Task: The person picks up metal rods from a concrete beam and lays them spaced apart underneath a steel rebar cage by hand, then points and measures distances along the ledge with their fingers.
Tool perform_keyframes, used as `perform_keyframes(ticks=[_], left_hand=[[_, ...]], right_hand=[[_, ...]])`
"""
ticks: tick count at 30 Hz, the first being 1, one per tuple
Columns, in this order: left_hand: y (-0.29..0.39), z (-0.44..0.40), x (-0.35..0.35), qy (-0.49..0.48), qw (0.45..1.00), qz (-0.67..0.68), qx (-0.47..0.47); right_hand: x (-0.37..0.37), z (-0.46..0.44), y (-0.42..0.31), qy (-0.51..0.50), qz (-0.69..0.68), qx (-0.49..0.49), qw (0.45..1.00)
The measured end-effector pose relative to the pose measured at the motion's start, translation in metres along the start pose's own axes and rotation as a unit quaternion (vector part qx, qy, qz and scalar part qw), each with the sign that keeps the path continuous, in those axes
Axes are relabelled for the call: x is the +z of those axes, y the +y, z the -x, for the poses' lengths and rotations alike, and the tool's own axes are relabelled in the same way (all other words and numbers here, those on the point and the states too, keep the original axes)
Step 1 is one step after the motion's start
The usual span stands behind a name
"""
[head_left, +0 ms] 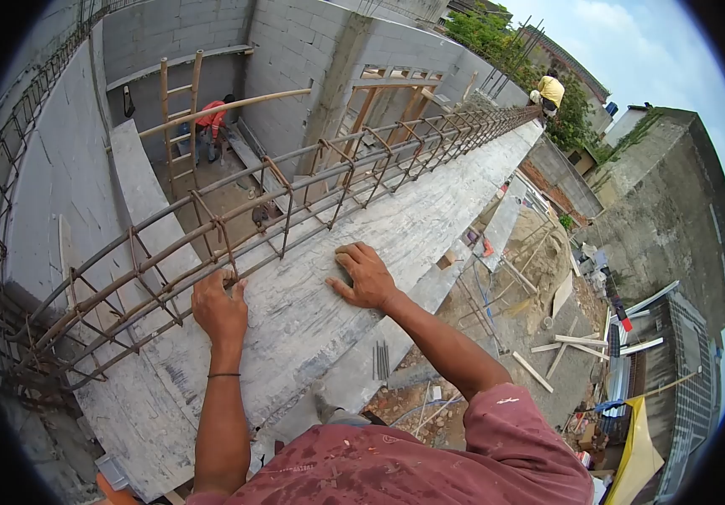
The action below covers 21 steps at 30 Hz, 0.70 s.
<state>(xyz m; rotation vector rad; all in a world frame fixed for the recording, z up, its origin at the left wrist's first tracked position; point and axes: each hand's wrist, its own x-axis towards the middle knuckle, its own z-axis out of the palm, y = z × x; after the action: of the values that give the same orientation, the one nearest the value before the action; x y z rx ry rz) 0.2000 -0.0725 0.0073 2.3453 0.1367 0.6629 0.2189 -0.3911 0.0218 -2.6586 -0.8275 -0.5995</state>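
A long cage of rusty rebar [341,189], tied with square stirrups, runs from the lower left to the far upper right. My left hand [220,310] is at its near lower edge, fingers curled and closed on a bar by a stirrup; the fingertips are partly hidden. Beside the cage stretches a wide grey-white board [455,189], smeared with dried cement. On this board rests my right hand [365,276], fingers bent but apart, holding nothing. A small bundle of short rods [381,360] lies on a lower panel in front of me.
A person in a yellow top [550,89] crouches at the cage's far end. Below left, a person in a red top [210,119] bends near a bamboo ladder [180,118]. Block walls [287,59] stand beyond. Far below right lie timber pieces [581,343] and rubble.
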Motion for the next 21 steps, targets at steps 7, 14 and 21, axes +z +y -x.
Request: perform_keyframes(ticks=[7, 14, 21], left_hand=[[0.004, -0.001, -0.001, 0.0, 1.0, -0.008, -0.021], [0.003, -0.004, 0.0, -0.014, 0.999, 0.007, -0.028], [0.003, 0.0, 0.002, 0.021, 1.0, 0.001, 0.019]], right_hand=[[0.0, 0.001, -0.001, -0.013, 0.005, 0.01, 1.0], [0.002, 0.002, 0.003, -0.03, 0.014, 0.008, 0.999], [-0.005, 0.016, -0.008, 0.046, 0.07, 0.009, 0.996]])
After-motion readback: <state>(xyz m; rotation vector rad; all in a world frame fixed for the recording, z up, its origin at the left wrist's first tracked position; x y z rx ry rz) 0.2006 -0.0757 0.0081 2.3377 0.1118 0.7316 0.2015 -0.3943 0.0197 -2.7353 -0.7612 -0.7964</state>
